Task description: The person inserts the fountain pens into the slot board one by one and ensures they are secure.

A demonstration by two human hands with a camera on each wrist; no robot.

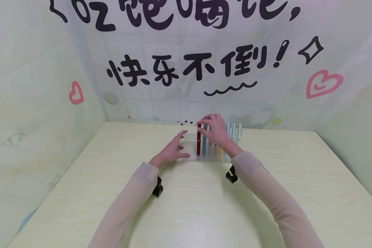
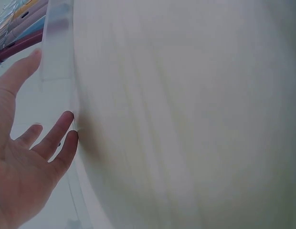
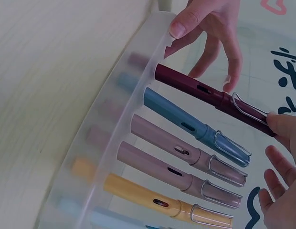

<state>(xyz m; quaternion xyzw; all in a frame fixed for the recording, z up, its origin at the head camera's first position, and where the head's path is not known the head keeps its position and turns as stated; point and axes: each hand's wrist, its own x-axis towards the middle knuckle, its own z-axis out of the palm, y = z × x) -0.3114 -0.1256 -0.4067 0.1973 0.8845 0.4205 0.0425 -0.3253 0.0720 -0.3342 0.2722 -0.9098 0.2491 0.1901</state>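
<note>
A dark red pen (image 1: 198,146) with a wire clip stands in the left part of a frosted clear pen rack (image 3: 155,33). My right hand (image 1: 216,130) pinches the top of its cap between thumb and fingers. Beside the rack's left end is my left hand (image 1: 173,150), its fingers spread and its thumb touching the rack in the right wrist view. A blue pen (image 3: 174,119), two mauve pens (image 3: 162,143) and a yellow pen (image 3: 143,193) stand in a row after the dark red one. In the head view my right hand partly hides the row.
Several pale blue and whitish pens (image 1: 234,130) stand at the rack's right end. The rack sits near the back of a light wooden table (image 1: 186,206), before a printed wall sheet (image 1: 173,103). Dark wrist-worn pieces (image 1: 231,175) hang under both sleeves.
</note>
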